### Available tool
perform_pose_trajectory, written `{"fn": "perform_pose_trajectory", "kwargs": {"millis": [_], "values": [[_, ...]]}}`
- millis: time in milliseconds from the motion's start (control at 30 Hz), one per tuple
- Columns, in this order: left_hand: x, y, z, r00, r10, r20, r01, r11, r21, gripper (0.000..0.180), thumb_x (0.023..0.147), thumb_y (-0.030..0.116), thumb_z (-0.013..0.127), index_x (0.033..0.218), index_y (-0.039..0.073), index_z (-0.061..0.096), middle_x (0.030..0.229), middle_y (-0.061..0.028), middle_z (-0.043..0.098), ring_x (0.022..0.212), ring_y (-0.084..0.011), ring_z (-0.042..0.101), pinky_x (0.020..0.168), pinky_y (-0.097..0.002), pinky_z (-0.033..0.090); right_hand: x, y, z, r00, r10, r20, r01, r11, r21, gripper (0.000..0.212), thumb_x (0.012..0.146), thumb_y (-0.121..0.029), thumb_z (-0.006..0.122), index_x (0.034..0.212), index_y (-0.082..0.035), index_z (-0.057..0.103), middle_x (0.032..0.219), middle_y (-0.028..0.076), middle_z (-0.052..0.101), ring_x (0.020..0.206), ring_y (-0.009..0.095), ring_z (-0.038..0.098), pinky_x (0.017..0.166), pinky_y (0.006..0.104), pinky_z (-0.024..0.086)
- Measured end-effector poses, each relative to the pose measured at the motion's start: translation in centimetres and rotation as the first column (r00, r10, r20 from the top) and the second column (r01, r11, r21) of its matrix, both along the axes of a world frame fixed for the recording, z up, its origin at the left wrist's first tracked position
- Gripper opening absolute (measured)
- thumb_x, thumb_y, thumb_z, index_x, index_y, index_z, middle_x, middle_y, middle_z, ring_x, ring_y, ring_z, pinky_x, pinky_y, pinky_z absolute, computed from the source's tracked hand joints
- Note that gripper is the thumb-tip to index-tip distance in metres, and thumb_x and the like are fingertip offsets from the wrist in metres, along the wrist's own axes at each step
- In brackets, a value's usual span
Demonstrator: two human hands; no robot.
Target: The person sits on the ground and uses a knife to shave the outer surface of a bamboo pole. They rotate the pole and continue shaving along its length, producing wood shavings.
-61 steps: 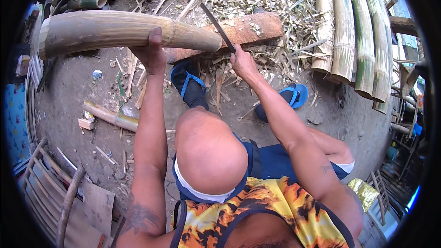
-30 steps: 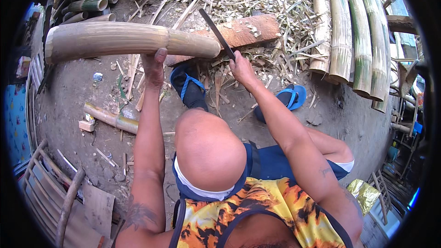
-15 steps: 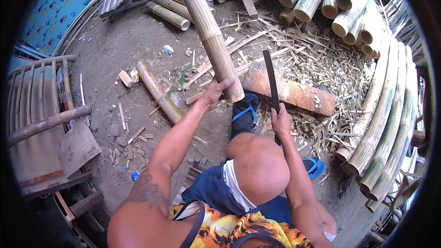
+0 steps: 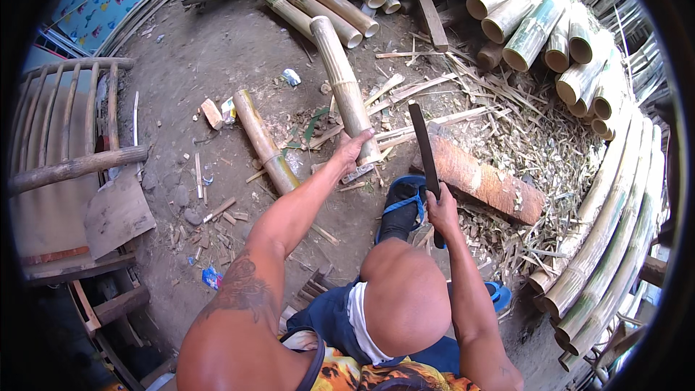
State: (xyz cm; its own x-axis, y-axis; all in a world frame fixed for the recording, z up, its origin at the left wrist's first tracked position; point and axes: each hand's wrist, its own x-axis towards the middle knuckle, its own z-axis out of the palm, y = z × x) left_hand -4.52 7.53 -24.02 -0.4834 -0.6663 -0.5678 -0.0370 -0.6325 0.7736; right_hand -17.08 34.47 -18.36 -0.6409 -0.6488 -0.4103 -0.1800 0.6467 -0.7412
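My left hand (image 4: 352,149) is wrapped round the near end of a pale bamboo section (image 4: 339,76), which points away from me, its far end leaning slightly left. In my right hand (image 4: 441,208) is the handle of a long dark machete (image 4: 424,143), its blade pointing up and away. Just beyond the blade lies a thick, reddish-brown wood block (image 4: 481,177) on the ground. Left of the held bamboo, another yellowish bamboo section (image 4: 262,141) rests on the dirt, partly hidden by my left forearm.
Cut bamboo tubes (image 4: 532,32) are stacked at the far right, with more tubes (image 4: 329,3) at the far middle. Long bamboo poles (image 4: 608,224) line the right side. Shavings (image 4: 536,123) cover the ground there. A wooden slatted bench (image 4: 69,166) stands at left.
The bamboo in my left hand has been lowered toward the ground and stands out less toward the camera. My right hand still grips the machete, little moved. The whole view has shifted somewhat.
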Motion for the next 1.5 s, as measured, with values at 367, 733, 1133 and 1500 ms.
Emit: {"fn": "perform_pose_trajectory", "kwargs": {"millis": [367,733,1133,1500], "values": [[4.4,-7.7,3.1,0.863,-0.085,0.499,0.383,0.755,-0.533,0.085,0.088,0.029,0.072,0.155,0.010,0.023,0.157,-0.0200,0.033,0.144,-0.0351,0.034,0.116,-0.0430,0.032,1.3,0.2,0.7,0.993,0.038,-0.114,-0.046,0.997,-0.066,0.020,0.097,-0.020,0.059,0.104,-0.002,0.053,0.075,0.021,0.064,0.067,0.034,0.065,0.060,0.0443,0.047],[26.2,4.6,-0.2,0.452,-0.024,0.892,0.892,0.022,-0.452,0.060,0.084,0.009,0.063,0.141,0.017,0.047,0.144,-0.0098,0.045,0.137,-0.0306,0.040,0.115,-0.0514,0.029,2.4,6.0,-2.5,0.989,-0.116,0.093,0.127,0.984,-0.126,0.013,0.096,-0.012,0.064,0.098,-0.004,0.054,0.066,0.004,0.056,0.058,0.013,0.052,0.052,0.0335,0.043],[13.1,-2.5,9.7,0.372,-0.099,0.923,0.844,-0.379,-0.381,0.085,0.064,0.032,0.089,0.137,0.017,0.048,0.128,-0.0077,0.055,0.126,-0.0312,0.054,0.114,-0.0585,0.033,1.8,12.0,1.3,0.976,-0.217,0.020,0.216,0.949,-0.228,0.014,0.096,-0.014,0.063,0.099,-0.005,0.052,0.067,0.002,0.055,0.055,0.011,0.051,0.049,0.0285,0.042],[0.3,-2.5,41.2,0.918,-0.327,-0.222,-0.187,0.136,-0.973,0.066,0.076,0.025,0.086,0.128,0.007,0.050,0.116,-0.0098,0.064,0.102,-0.0188,0.064,0.090,-0.0355,0.054,3.0,18.3,2.2,0.784,-0.581,0.219,0.604,0.795,-0.052,0.016,0.090,-0.015,0.063,0.098,-0.002,0.059,0.068,0.004,0.060,0.053,0.014,0.059,0.047,0.0313,0.049]]}}
